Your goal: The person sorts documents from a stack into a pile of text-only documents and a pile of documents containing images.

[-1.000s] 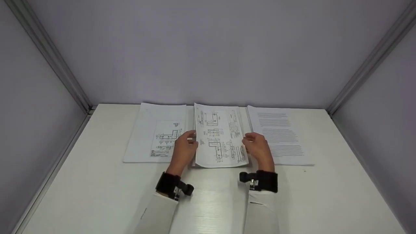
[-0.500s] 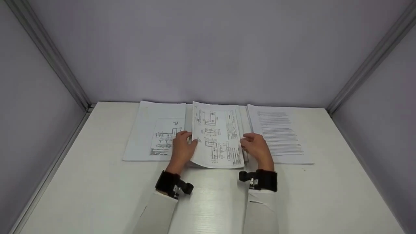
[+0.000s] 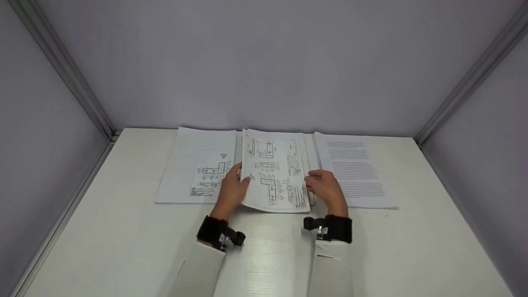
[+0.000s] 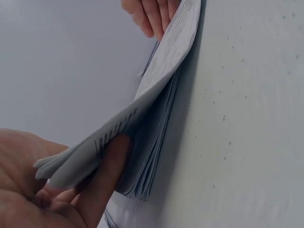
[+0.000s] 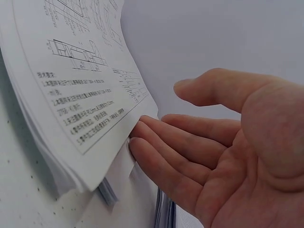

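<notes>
While white rectangular drawing-printed paper sheets (image 3: 275,173) sit farther left than a second ago, I pinch them

Between two white paper stacks (image 3: 192,142), their long axis points toward the grey wall (image 3: 264,66). My left hand (image 3: 232,190) clamps their left edge between thumb and fingers; my right hand (image 3: 328,190), fingers extended, thumb apart, touches the right edge.

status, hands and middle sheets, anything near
Left hand gripping drawing sheets at left edge. Right hand not gripping, fingertips at right edge. Sheets bowed above lower pages. Flanking: drawing papers left, text papers right.
</notes>
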Demonstrator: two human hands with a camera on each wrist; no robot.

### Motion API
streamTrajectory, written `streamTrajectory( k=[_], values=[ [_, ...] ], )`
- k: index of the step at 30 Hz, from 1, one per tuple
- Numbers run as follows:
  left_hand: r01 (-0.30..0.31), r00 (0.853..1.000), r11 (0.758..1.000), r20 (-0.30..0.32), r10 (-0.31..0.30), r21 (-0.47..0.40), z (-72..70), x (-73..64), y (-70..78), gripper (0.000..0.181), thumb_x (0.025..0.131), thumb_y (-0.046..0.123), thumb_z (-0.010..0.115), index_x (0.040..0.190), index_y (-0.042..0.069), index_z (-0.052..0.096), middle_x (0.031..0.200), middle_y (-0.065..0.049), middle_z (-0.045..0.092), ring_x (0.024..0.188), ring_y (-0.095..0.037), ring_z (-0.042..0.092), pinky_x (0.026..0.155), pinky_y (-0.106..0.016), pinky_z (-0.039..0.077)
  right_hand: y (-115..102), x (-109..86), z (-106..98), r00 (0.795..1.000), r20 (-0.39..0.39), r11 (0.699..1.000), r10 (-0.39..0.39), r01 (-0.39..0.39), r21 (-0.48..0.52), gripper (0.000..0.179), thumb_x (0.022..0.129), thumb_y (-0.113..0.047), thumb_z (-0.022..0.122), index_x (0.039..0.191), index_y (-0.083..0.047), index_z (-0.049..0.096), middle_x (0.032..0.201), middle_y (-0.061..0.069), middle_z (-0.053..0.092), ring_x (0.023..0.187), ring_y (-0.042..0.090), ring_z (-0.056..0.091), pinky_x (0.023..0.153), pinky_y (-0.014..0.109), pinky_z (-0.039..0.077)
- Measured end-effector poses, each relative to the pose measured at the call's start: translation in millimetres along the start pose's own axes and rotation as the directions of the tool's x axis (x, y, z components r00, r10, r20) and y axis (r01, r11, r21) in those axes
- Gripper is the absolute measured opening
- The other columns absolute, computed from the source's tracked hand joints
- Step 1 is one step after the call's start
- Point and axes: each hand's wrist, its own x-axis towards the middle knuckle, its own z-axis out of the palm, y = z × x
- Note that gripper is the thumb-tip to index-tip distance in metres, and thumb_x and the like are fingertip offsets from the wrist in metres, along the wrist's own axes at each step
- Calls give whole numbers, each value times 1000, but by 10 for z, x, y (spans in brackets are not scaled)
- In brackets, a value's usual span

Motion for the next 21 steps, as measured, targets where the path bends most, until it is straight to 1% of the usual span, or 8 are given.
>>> streamTrajectory(
  k=[2, 5, 7, 8, 12, 13, 18, 21],
  values=[
    [5, 1000, 1000, 6, -5, -5, -9, -7, -5, 61, 102, 12, 62, 159, 8, 41, 146, -21, 59, 124, -32, 63, 102, -46, 50, 1, -3, 0, 1000, 2, 1000, 0, 0, 9, 48, 102, -18, 61, 144, 5, 55, 130, 22, 68, 112, 29, 70, 99, 40, 55],
    [12, 1000, 1000, 8, -12, 5, -26, -10, -10, 64, 101, 11, 62, 160, 5, 38, 152, -21, 52, 137, -34, 54, 113, -48, 42, 1, -11, 8, 1000, 5, 1000, 5, -6, 24, 49, 103, -17, 60, 145, 6, 54, 132, 23, 67, 115, 30, 70, 101, 40, 55],
    [22, 1000, 1000, 14, -22, 13, -31, -8, -17, 64, 101, 11, 62, 160, 4, 37, 152, -22, 52, 139, -35, 51, 116, -49, 39, -3, -18, 11, 1000, 8, 1000, 15, -16, 27, 49, 103, -16, 61, 146, 5, 53, 134, 23, 66, 114, 30, 70, 101, 40, 55],
    [26, 1000, 999, 16, -26, 20, -32, -6, -20, 64, 101, 12, 62, 160, 3, 36, 152, -22, 52, 140, -35, 50, 117, -49, 38, -4, -21, 12, 1000, 10, 999, 21, -21, 29, 49, 103, -16, 61, 147, 5, 53, 134, 22, 65, 114, 30, 70, 100, 40, 55],
    [44, 998, 999, 33, -45, 23, -41, 2, -26, 64, 101, 11, 61, 160, 3, 36, 145, -23, 58, 133, -35, 58, 113, -49, 42, -5, -26, 11, 1000, 9, 1000, 29, -29, 8, 50, 104, -14, 61, 149, 4, 51, 136, 22, 64, 111, 30, 70, 99, 41, 55],
    [44, 998, 999, 36, -44, 24, -44, 6, -24, 64, 101, 11, 62, 160, 3, 37, 145, -23, 58, 133, -35, 58, 113, -49, 43, -6, -27, 11, 1000, 8, 1000, 27, -27, 4, 50, 103, -14, 61, 149, 4, 51, 135, 22, 64, 111, 30, 70, 99, 40, 56],
    [52, 998, 998, 39, -53, 25, -70, 21, -12, 61, 100, 9, 62, 157, 1, 40, 153, -22, 51, 143, -37, 47, 119, -50, 36, -12, -39, 14, 1000, 2, 1000, 22, -22, -9, 50, 102, -14, 62, 148, 4, 53, 134, 20, 65, 107, 28, 70, 95, 39, 56],
    [80, 996, 997, 41, -80, 14, -77, 21, -4, 60, 101, 10, 61, 157, 1, 41, 154, -21, 50, 145, -36, 45, 121, -48, 33, -14, -47, 14, 1000, -2, 999, 22, -22, -29, 49, 102, -17, 64, 147, 2, 56, 134, 19, 65, 111, 27, 66, 98, 41, 53]
  ],
)
